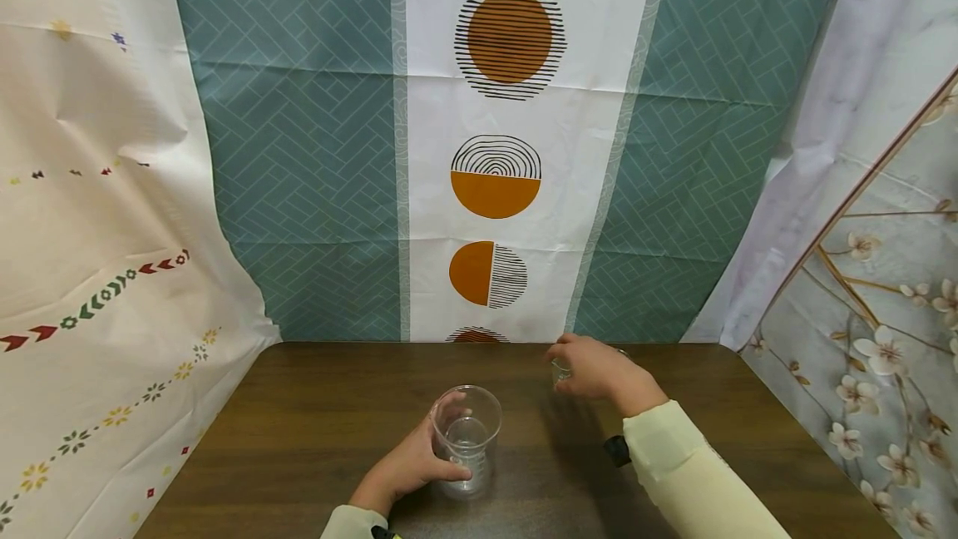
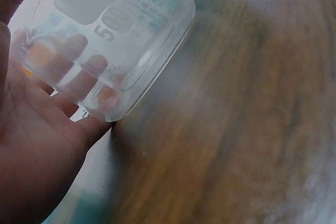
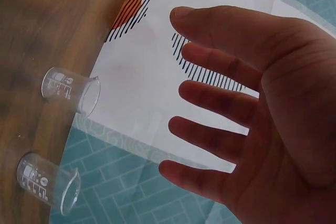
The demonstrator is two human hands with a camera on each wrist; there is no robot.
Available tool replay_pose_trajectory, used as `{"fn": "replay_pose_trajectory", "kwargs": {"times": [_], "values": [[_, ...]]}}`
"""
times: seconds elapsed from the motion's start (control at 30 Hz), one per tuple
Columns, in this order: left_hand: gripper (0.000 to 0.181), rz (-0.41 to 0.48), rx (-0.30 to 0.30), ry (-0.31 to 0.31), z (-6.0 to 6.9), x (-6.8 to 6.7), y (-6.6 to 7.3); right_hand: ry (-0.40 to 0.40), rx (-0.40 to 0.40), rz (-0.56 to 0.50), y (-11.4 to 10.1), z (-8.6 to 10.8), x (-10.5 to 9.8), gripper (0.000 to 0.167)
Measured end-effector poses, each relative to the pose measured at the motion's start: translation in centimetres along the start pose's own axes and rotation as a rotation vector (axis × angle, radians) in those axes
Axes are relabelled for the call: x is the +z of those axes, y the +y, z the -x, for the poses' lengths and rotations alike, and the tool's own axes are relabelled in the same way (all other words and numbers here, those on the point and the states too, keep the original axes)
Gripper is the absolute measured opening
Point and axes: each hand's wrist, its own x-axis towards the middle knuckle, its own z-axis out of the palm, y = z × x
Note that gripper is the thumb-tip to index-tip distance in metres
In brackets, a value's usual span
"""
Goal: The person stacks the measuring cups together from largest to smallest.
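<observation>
A large clear glass beaker point(image 1: 479, 422) marked 500 is gripped by my left hand point(image 1: 410, 464), with the fingers and thumb around its side. In the left wrist view the same beaker point(image 2: 147, 40) shows its base close to the wooden surface. A second ring shows inside it in the head view; I cannot tell whether that is another vessel. My right hand point(image 3: 283, 108) has its fingers spread with nothing between them. Beyond it stand two small clear beakers, the nearer-to-centre beaker point(image 3: 68, 90) and the other beaker point(image 3: 47, 182), apart from the fingers.
A dark brown wooden table point(image 1: 314, 414) lies under both hands. Behind it hangs a green and white curtain point(image 1: 314, 190) with orange circles. A cream patterned cloth point(image 1: 97, 231) is on the left and a floral cloth point(image 1: 883, 389) on the right.
</observation>
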Motion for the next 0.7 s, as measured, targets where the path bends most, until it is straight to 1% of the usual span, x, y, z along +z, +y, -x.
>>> {"fn": "replay_pose_trajectory", "kwargs": {"times": [0.13, 0.17, 0.3, 0.43, 0.7], "values": [[0.1, -0.003, -0.012, 0.006, 0.0, 0.0, 0.0, 0.013, 0.012, 0.018, 0.3, 0.1, -0.1, 0.039], [0.1, -0.012, 0.0, 0.003, 0.0, 0.0, 0.0, 0.015, 0.014, 0.022, 0.4, 0.2, -0.1, 0.039], [0.099, -0.025, 0.003, 0.008, 0.0, 0.0, 0.0, 0.018, 0.024, 0.03, 0.8, 0.3, -0.1, 0.04], [0.099, -0.017, 0.002, 0.007, 0.0, 0.0, -0.1, 0.025, 0.036, 0.039, 1.2, 0.3, 0.0, 0.042], [0.099, -0.017, 0.008, 0.009, -0.1, 0.0, -0.2, 0.031, 0.068, 0.02, 2.1, 0.3, 0.2, 0.043]]}}
